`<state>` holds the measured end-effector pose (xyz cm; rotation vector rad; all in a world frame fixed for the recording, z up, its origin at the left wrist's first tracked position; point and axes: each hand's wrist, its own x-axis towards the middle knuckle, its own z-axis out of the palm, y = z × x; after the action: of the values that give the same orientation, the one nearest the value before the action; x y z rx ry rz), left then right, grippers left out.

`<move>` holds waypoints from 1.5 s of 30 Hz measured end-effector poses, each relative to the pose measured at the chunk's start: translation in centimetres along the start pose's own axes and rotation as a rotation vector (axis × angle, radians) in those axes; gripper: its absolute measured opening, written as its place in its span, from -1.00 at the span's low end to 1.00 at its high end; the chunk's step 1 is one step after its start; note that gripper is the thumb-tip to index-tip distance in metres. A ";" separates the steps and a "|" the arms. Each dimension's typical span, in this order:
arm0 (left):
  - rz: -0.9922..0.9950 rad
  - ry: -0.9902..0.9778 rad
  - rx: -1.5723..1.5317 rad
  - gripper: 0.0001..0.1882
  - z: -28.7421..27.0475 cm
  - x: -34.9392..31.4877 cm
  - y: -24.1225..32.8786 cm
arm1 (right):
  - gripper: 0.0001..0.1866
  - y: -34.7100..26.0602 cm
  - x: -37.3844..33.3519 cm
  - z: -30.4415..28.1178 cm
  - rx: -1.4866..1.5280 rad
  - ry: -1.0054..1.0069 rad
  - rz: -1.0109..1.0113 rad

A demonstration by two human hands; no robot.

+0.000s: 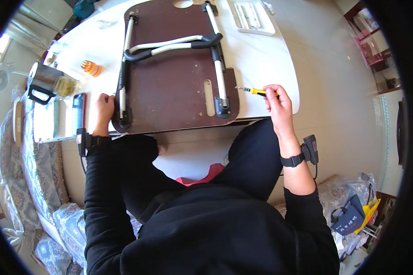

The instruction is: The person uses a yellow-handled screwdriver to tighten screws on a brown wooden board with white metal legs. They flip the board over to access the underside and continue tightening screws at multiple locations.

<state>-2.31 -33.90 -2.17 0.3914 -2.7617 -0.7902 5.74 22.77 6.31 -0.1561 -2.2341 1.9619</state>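
Observation:
A folding lap table lies underside up, its dark brown board [170, 96] carrying white-and-black tube legs [174, 46] folded down against it. My right hand [280, 103] is just right of the board and closed around a yellow-and-black screwdriver [257, 91]. The screwdriver's metal tip points left, close to the board's right edge. Beside the near left corner of the board, my left hand [104, 110] rests at the white table with its fingers curled in. Whatever those fingers hold, if anything, cannot be made out.
On the white table [261, 55] stand an orange bit holder [91, 68], a phone [79, 112], a jar [64, 86] and a dark kettle [43, 80], all to the left. A white tray [266, 30] with pale strips sits far right. Patterned sofa covers [41, 160] are at left.

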 end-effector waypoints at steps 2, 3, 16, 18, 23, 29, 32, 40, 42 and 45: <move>0.002 0.003 0.093 -0.74 -0.1 0.0 0.0 | -0.90 -2.4 -0.8 0.1 -0.152 -0.046 -0.106; -0.021 -0.008 0.090 -0.73 -0.3 -0.1 0.3 | -0.90 -3.5 -1.3 0.2 -0.237 -0.067 -0.181; 0.467 -0.218 -0.370 -0.90 3.8 -11.8 23.8 | -0.88 -8.2 -1.5 5.2 -0.700 -0.262 -0.597; 0.417 -0.280 -0.485 -0.91 5.5 -12.4 25.8 | -0.89 -8.3 -0.5 5.8 -0.743 -0.271 -0.632; 0.519 -0.228 -0.417 -0.94 7.1 -12.4 26.0 | -0.91 -9.0 1.2 7.3 -0.827 -0.368 -0.639; 0.561 -0.245 -0.431 -0.95 7.4 -12.3 25.3 | -0.92 -10.7 1.0 7.2 -0.867 -0.533 -0.568; 0.572 -0.239 -0.413 -0.94 7.4 -12.2 25.3 | -0.91 -10.3 0.3 7.2 -0.885 -0.557 -0.615; 0.593 -0.209 -0.439 -0.95 7.5 -12.4 25.2 | -0.90 -9.5 -0.5 7.2 -0.927 -0.575 -0.609; 0.599 -0.201 -0.441 -0.95 7.5 -12.4 25.2 | -0.88 -9.2 -0.5 7.5 -0.900 -0.550 -0.664; 0.601 -0.201 -0.440 -0.95 7.6 -12.4 25.1 | -0.87 -9.2 -0.3 7.7 -0.925 -0.578 -0.706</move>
<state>2.29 -5.76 3.31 -0.5974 -2.5290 -1.2546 4.88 14.00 14.42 1.0481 -2.7817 0.5702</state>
